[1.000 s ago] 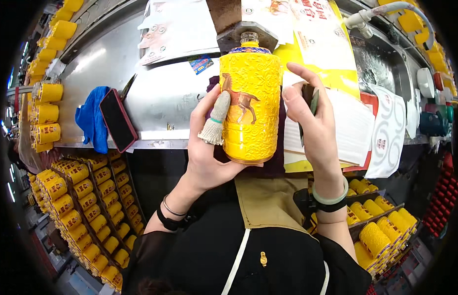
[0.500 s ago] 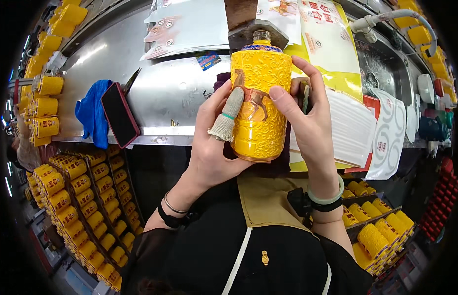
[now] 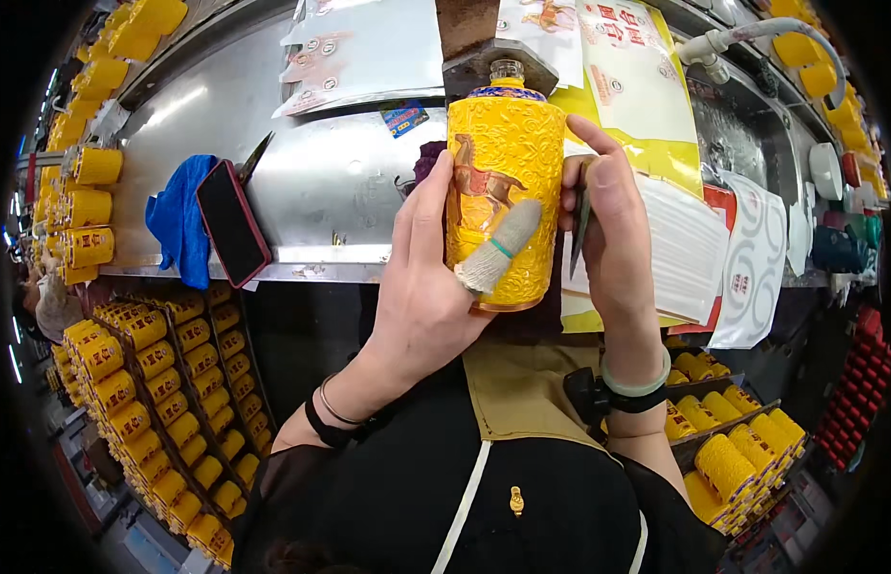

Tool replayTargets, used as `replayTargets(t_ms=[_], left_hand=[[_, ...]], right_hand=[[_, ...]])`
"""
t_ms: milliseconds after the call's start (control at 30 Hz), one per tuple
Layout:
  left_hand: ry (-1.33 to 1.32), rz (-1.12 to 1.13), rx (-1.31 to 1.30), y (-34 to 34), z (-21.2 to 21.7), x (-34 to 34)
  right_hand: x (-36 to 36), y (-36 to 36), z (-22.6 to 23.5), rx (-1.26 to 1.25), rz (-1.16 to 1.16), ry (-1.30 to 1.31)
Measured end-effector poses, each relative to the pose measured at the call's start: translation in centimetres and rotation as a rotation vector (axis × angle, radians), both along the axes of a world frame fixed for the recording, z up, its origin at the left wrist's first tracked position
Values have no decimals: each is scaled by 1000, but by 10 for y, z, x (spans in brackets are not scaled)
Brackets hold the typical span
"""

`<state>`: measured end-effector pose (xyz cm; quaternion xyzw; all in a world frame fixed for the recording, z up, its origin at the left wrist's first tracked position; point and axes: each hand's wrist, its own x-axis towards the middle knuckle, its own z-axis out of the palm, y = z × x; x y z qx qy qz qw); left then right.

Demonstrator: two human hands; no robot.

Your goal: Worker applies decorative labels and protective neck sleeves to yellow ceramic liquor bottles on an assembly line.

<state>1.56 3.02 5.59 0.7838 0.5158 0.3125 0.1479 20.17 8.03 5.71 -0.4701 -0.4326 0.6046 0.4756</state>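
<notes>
A yellow embossed bottle with a brown horse decal, a blue band at the shoulder and a clear open neck is held upright in front of me. My left hand grips it from the left, its thumb in a grey cloth finger cot pressed below the decal. At the bottle's right side, my right hand is closed on a thin dark flat tool with a pointed lower end. Its thumb is off the bottle; the index finger reaches up beside the shoulder.
A metal bench carries a phone, a blue cloth, printed decal sheets and a white ridged pad. Racks of yellow bottles stand at lower left and right. A pipe crosses the sink.
My left thumb has slid from the horse's chest down and right, below the decal. My right thumb has lifted off the bottle, and the dark tool has turned, its tip now downward.
</notes>
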Motion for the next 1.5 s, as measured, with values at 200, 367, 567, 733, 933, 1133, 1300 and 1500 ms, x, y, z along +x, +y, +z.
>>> replayTargets(t_ms=[200, 367, 567, 733, 933, 1133, 1300, 1500], left_hand=[[-426, 110, -121, -6, -29, 5], [-440, 125, -162, -7, -28, 0], [-357, 120, 28, -8, -21, -2], [-396, 141, 32, -10, -15, 3], [-484, 110, -14, -9, -19, 5], [-516, 150, -36, -13, -31, 3], [-478, 119, -40, -11, -26, -4], [-453, 91, -86, -14, -37, -11]], right_hand=[[22, 15, 20, 289, -10, -260], [25, 25, 31, 893, -41, -633], [36, -7, 31, 1336, 443, -853], [12, 32, 50, 1123, 266, -977], [18, 57, 48, 1622, 98, -1212], [-1, 34, 42, 1347, 340, -928], [16, 70, 36, 1592, 104, -1108], [0, 29, 42, 1271, 378, -848]])
